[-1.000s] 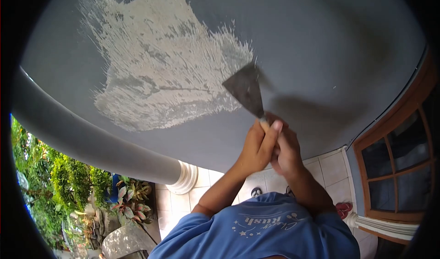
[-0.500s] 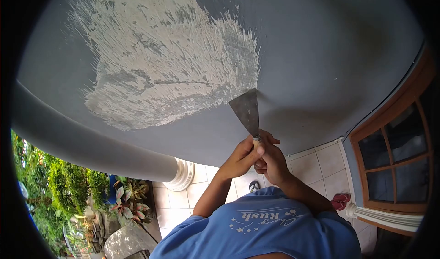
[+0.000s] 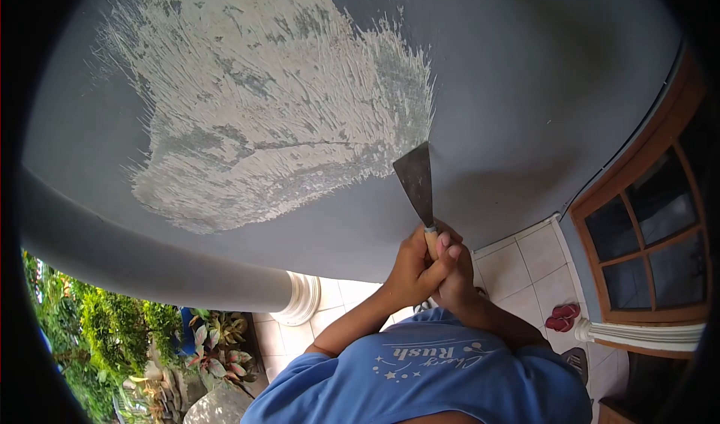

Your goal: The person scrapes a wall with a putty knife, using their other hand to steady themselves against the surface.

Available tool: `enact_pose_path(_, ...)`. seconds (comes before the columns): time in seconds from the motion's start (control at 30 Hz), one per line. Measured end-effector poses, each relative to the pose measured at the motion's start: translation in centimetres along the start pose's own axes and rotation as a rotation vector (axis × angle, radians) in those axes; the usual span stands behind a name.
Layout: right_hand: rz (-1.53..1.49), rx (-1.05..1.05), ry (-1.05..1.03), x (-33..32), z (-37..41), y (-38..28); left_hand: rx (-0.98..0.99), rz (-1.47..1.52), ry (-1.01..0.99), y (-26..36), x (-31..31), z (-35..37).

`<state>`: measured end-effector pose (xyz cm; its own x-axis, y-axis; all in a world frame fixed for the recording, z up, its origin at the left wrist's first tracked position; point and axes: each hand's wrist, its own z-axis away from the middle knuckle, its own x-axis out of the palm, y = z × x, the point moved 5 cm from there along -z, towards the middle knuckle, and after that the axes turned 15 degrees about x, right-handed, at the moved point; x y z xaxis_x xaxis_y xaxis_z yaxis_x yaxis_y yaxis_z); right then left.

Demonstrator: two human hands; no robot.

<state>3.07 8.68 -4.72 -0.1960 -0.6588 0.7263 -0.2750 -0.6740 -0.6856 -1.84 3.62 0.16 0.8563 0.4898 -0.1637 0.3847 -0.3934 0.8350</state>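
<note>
A scraper (image 3: pixel 416 180) with a flat metal blade and a pale wooden handle points up at a grey painted wall (image 3: pixel 510 101). Its blade edge is right at the lower right border of a rough whitish patch (image 3: pixel 277 109), where the paint is broken into streaks. Both hands are clasped round the handle, thumbs near each other. My left hand (image 3: pixel 409 268) closes on it from the left, and my right hand (image 3: pixel 455 283) wraps it from the right, fingers partly hidden.
A rounded grey column (image 3: pixel 165 263) with a white moulded base stands at left, beside green plants (image 3: pixel 124 311). On the right are a wood-framed window (image 3: pixel 649 236) and red sandals (image 3: pixel 562 317) on the tiled floor (image 3: pixel 506 270).
The view has shifted slightly. The scraper and both hands sit a little further right, the blade still by the patch's lower right border. More of the wooden handle shows between the hands.
</note>
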Motion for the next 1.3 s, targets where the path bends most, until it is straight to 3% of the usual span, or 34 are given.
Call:
enact_pose_path(0.17, -0.100, 0.071, 0.116, 1.9, -0.8, -0.7, -0.091, -0.012, 0.073, -0.8, -1.0, -0.1)
enact_pose_path(0.23, -0.175, -0.027, -0.041, 1.5, -1.6, -0.3, -0.051, -0.098, 0.018, -0.3, -1.4, -1.0)
enact_pose_path(0.3, -0.218, -0.039, -0.051, 1.9, -1.0, -0.2, -0.041, -0.163, -0.001, 1.8, -1.0, -1.4)
enact_pose_path(0.43, -0.109, 0.066, 0.022, 1.6, -0.2, 0.3, 0.007, -0.147, 0.083, 0.0, -0.8, 0.5)
enact_pose_path(0.57, -0.180, -0.023, 0.013, 1.3, -1.8, -2.7, -0.073, -0.283, 0.003, 0.0, 0.0, -3.0)
enact_pose_path(0.8, -0.126, 0.094, -0.066, 0.9, -0.1, -0.7, 0.026, -0.221, 0.026, 0.4, -0.1, 0.0)
enact_pose_path(0.9, -0.114, 0.153, 0.012, 0.6, 0.2, -1.5, -0.017, -0.221, 0.021, 1.4, 0.6, -1.3)
enact_pose_path(1.0, -0.104, 0.131, 0.059, 1.0, 0.2, -2.2, -0.110, -0.116, 0.061, 0.7, 0.6, -1.0)
enact_pose_path(1.1, -0.116, 0.103, -0.054, 0.6, 0.4, -1.1, -0.026, -0.140, 0.074, 0.1, 0.7, 0.4)
enact_pose_path(1.2, -0.057, -0.001, 0.040, 0.4, -1.0, -2.2, 0.019, -0.141, 0.110, 0.0, 0.4, -1.5)
enact_pose_path(1.23, -0.065, 0.088, -0.008, 0.3, -1.5, -2.6, 0.069, -0.190, 0.107, -0.8, 0.4, -2.2)
enact_pose_path(1.3, -0.091, 0.092, 0.011, 1.0, -1.0, -3.0, -0.019, -0.189, 0.059, 1.1, 0.3, -2.5)
